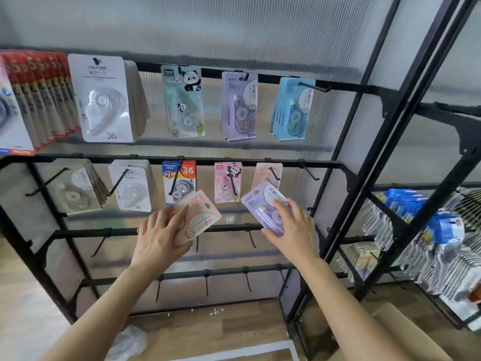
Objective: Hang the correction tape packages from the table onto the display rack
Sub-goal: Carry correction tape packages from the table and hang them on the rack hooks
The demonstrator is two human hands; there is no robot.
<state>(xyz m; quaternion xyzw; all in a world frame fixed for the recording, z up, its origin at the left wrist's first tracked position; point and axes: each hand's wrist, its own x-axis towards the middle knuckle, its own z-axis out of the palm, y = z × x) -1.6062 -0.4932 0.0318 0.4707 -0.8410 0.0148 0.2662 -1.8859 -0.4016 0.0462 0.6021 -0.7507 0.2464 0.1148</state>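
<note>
The left hand point(161, 235) held a peach-pink card-backed correction tape package point(201, 217) at a tilt, its fingers lying slightly spread across the front (the thumb was hidden behind the card). The right hand point(294, 230) gripped a lilac card-backed correction tape package point(263, 204), fingers curled over its clear blister, thumb at the lower edge. Both packages were up before the second rail of the black metal display rack point(260, 162), the lilac one just below a hanging peach package point(268, 173). Hanging lilac packages point(239, 108) and light blue packages point(292, 108) filled hooks on the top rail.
</note>
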